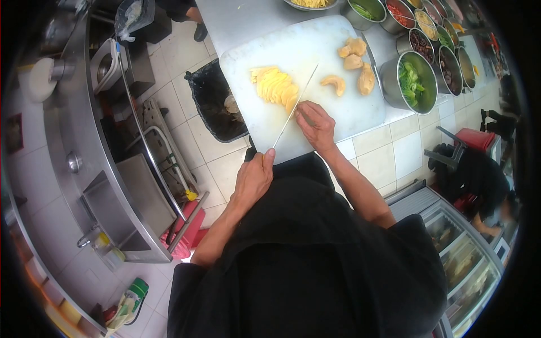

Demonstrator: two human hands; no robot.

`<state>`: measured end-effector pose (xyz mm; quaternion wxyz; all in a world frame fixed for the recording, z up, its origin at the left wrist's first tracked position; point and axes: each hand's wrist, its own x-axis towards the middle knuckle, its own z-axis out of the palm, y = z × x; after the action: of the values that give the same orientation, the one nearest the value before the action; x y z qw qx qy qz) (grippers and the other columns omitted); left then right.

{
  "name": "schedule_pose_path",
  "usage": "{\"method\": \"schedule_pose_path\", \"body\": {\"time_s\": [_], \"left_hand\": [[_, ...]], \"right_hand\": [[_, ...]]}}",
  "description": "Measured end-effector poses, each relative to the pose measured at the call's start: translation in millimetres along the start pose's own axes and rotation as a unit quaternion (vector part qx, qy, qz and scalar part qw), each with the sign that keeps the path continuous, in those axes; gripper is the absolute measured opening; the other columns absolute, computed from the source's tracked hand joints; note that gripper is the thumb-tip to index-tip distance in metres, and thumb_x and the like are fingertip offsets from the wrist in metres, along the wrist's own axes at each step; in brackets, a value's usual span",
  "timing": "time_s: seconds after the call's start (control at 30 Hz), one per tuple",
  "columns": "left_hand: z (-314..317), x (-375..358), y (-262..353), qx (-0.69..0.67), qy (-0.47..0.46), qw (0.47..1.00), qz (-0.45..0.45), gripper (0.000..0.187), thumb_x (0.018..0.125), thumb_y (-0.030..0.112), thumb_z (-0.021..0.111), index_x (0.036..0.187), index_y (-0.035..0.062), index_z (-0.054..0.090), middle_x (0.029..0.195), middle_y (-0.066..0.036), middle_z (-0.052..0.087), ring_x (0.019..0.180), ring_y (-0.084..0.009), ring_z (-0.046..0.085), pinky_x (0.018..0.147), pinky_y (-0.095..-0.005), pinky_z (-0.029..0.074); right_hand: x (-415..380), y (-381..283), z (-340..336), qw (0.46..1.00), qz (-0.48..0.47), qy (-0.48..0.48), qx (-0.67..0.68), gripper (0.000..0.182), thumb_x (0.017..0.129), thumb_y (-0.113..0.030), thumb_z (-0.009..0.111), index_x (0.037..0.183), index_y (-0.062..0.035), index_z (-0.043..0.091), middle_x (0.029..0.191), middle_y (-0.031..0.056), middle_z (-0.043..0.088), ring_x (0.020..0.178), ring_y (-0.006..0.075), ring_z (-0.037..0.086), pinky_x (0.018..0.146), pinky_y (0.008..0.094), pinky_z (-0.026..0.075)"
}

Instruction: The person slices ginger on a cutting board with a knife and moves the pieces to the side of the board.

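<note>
A knife lies slantwise across the white cutting board, its handle inside my closed left hand by the near edge. My right hand is curled against the right side of the blade, fingers bent and pressed together; what they hold, if anything, is hidden. Left of the blade, thin yellow slices fan out in an overlapping row. A curved peeled piece rests right of the blade. Farther right are more peeled pieces, among them a long one and a lumpy one.
Metal pots, one with cut greens, line the right. A bowl of yellow strips stands beyond the board. A black-lined bin and a steel sink are left. A person is far right; another's foot shows above.
</note>
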<state>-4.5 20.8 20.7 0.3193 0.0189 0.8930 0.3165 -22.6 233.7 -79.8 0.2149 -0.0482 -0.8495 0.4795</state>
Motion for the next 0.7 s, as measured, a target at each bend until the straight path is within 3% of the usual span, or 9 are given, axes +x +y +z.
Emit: {"method": "schedule_pose_path", "body": {"time_s": [0.7], "left_hand": [[-3.0, -11.5, -4.0, 0.05, -0.011, 0.999, -0.012, 0.061, 0.112, 0.044, 0.039, 0.091, -0.0071, 0.065, 0.084, -0.038, 0.066, 0.085, -0.0584, 0.064, 0.081, -0.0624, 0.049]], "right_hand": [[-1.2, 2.8, -0.7, 1.0, 0.008, 0.005, 0.001, 0.022, 0.087, -0.004, 0.079, 0.109, -0.0034, 0.076, 0.107, 0.0142, 0.075, 0.093, 0.0308, 0.075, 0.079, 0.0367, 0.061]]}}
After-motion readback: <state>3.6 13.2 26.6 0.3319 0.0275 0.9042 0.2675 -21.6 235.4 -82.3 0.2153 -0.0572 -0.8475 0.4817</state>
